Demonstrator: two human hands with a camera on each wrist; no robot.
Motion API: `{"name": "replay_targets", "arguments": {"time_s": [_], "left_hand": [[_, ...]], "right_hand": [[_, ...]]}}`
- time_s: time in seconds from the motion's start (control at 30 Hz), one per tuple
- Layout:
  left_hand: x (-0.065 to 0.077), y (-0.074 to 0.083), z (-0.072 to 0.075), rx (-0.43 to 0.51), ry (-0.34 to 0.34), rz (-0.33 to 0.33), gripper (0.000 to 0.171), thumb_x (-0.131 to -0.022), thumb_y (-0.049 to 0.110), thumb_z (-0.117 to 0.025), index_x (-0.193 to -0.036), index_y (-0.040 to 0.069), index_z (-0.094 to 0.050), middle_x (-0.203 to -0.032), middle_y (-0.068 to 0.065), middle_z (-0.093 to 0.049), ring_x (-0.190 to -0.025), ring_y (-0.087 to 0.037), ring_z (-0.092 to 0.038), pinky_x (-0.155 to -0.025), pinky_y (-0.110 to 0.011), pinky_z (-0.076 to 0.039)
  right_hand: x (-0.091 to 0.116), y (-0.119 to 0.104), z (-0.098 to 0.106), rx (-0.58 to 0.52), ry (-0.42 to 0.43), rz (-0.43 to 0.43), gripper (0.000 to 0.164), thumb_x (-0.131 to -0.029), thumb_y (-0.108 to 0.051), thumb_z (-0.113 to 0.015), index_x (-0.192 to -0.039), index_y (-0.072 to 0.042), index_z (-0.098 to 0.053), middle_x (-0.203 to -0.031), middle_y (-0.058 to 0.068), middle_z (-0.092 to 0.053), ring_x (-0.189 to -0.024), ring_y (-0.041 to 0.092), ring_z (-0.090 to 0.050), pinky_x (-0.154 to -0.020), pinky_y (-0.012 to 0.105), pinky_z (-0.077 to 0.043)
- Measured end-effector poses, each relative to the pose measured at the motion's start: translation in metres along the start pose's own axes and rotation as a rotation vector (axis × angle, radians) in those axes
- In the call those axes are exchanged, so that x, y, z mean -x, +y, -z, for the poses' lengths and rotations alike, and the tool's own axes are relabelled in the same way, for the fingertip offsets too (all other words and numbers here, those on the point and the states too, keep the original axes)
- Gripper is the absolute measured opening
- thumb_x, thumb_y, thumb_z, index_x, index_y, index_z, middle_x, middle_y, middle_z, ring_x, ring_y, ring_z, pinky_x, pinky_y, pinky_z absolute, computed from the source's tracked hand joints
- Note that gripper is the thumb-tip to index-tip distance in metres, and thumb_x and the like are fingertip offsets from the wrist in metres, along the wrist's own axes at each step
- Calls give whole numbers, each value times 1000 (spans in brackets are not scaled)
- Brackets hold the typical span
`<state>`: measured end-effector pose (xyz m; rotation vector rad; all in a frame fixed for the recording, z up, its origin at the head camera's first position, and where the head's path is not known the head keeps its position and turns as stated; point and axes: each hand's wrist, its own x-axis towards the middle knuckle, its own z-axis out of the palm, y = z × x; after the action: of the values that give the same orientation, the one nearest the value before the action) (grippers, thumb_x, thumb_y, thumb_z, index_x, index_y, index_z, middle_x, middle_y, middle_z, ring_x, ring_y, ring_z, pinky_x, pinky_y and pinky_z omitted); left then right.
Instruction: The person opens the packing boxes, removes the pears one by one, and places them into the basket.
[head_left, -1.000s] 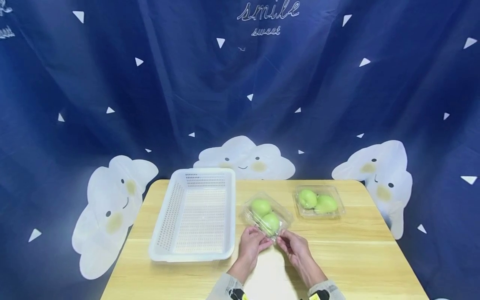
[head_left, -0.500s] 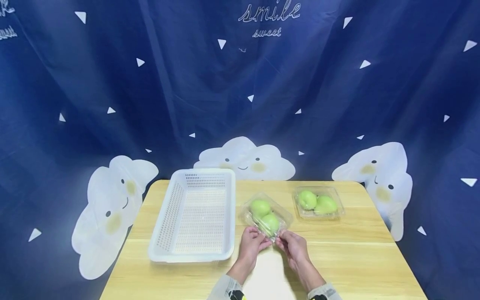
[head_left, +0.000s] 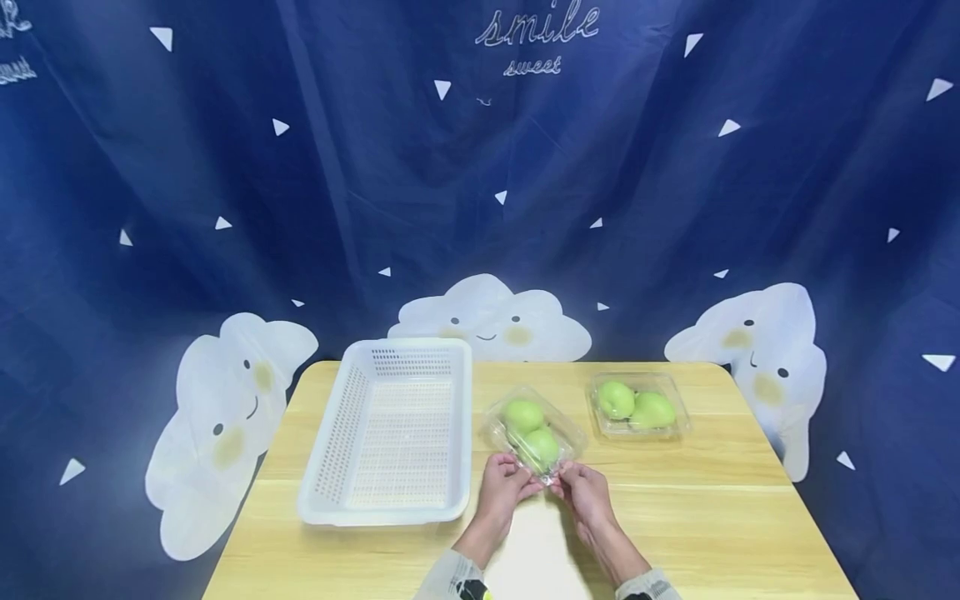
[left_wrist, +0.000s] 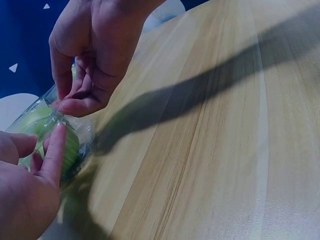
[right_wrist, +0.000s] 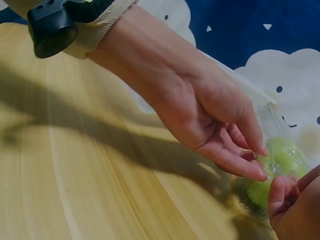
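A clear plastic clamshell box (head_left: 491, 429) with two round green fruits (head_left: 523, 415) lies at an angle on the table in the head view. My left hand (head_left: 501, 492) holds its near edge, thumb and index finger on the plastic. Beside it my right hand (head_left: 590, 497) pinches the front corner of the same box. In the left wrist view the right hand's (left_wrist: 95, 60) thumb and finger meet at the rim, while the left index finger (left_wrist: 54, 152) reaches to the rim. The right wrist view has the left hand (right_wrist: 200, 115) at the box; the right fingertips are partly hidden.
A white perforated plastic basket (head_left: 310, 487) stands left of the box, with nothing visible in it. At the back right a second clear box (head_left: 678, 425) holds a round and a pear-shaped green fruit. Behind the wooden table (head_left: 712, 517) hangs a blue curtain (head_left: 637, 167).
Both hands stay at the near edge of the box. The right hand shifts very slightly; box, fruits and basket keep their places.
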<state>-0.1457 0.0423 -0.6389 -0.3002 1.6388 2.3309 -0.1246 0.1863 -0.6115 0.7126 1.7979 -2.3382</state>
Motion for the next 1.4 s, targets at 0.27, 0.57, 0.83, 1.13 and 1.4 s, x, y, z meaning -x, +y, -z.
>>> {"name": "replay_targets", "arguments": {"time_s": [0.27, 0.57, 0.83, 1.13, 1.4], "left_hand": [[3, 0, -8, 10, -9, 14, 47, -86, -9, -70, -121, -7, -39, -107, -18, -59, -84, -20, -74, -87, -33, -67], [4, -3, -10, 21, -19, 32, 33, -93, -4, -66, -114, -6, -41, -105, -18, -62, -89, -22, -77, -91, -37, -66], [4, -4, -8, 11, 1, 31, 17, -99, 1, -59, -109, -4, -47, -97, -11, -61, -84, -18, -72, -90, -41, -67], [7, -4, -2, -26, -44, 89, 13, -100, 8, -59, -106, -3, -55, -91, -14, -73, -79, -19, -75, -86, -42, -67], [3, -5, 8, -67, -89, 113, 23, -102, 15, -60, -109, -6, -60, -94, -15, -74, -82, -21, -76, -86, -42, -67]], "right_hand": [[2, -8, -5, 129, -21, 68, 31, -106, -2, -45, -126, 20, -51, -90, 10, -68, -73, 11, -65, -66, 21, -62], [5, -15, -12, 113, 17, 68, 36, -103, 1, -46, -132, 22, -50, -87, 10, -71, -69, 11, -69, -66, 23, -64], [3, -11, -10, 70, 25, 61, 30, -103, -1, -49, -125, 18, -54, -82, 5, -69, -67, 10, -68, -65, 22, -64], [4, -19, -3, 30, 36, 25, 27, -102, -2, -52, -120, 18, -58, -77, 2, -68, -64, 9, -65, -61, 18, -60], [4, -23, 4, 11, 48, 23, 25, -102, 1, -52, -118, 19, -58, -74, 3, -67, -63, 8, -62, -55, 16, -56]]}}
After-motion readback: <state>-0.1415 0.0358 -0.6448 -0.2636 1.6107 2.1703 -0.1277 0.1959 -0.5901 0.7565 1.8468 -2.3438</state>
